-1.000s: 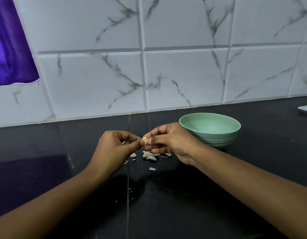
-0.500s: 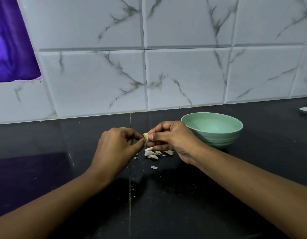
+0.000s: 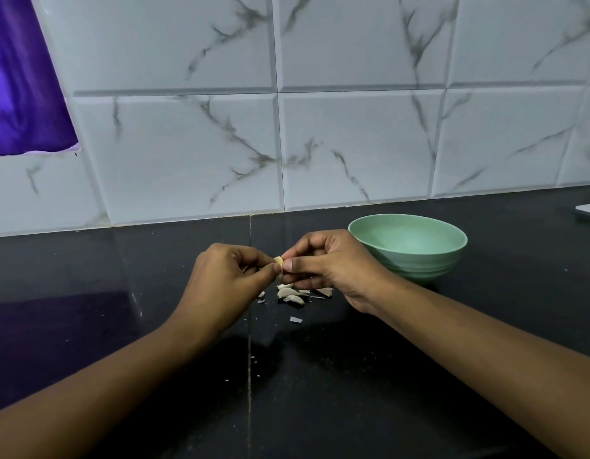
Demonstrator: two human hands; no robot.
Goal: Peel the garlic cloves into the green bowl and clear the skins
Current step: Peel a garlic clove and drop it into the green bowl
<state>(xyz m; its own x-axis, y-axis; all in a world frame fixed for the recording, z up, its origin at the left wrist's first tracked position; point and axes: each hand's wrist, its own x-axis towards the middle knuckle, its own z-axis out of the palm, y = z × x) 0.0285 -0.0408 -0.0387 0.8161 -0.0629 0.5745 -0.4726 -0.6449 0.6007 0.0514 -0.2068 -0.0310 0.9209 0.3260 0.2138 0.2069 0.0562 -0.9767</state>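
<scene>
Hands, left [image 3: 227, 279] and right [image 3: 330, 266], pinch one small pale garlic clove [image 3: 279, 261] at frame centre, mid-peel; next, probably drop it into the round green bowl [image 3: 407, 250].

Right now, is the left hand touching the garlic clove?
Touching. The head view shows the left hand pinching the garlic clove at its fingertips, while the right hand pinches its other side.

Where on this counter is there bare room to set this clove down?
Bare black counter left of the left hand, and between the green bowl and right forearm. Crowded below the right hand: garlic pieces and skins.
</scene>
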